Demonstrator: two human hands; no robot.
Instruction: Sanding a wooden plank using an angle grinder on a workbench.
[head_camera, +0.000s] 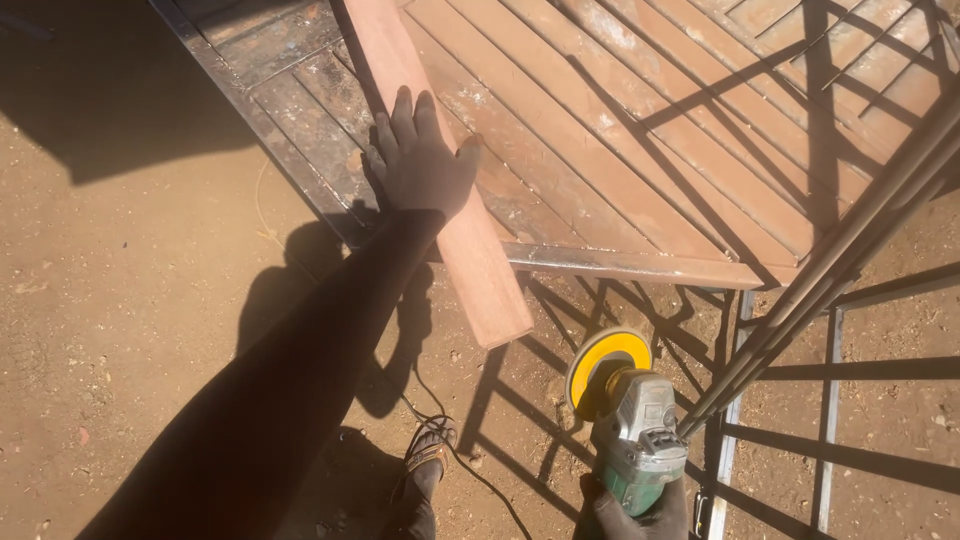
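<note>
My left hand (420, 160) lies flat, fingers spread, on a long reddish wooden plank (480, 275) that rests slantwise across a slatted wooden panel (640, 150). The plank's near end sticks out past the panel's edge. My right hand (630, 515) grips the green body of an angle grinder (635, 430) at the bottom of the view. The grinder's yellow disc (605, 360) faces up and left, just right of and below the plank's near end, apart from it.
A metal frame of thin bars (830, 260) stands at the right, casting striped shadows on the dirt ground (130, 300). A black cable (470, 470) runs over the ground by my sandalled foot (425, 460).
</note>
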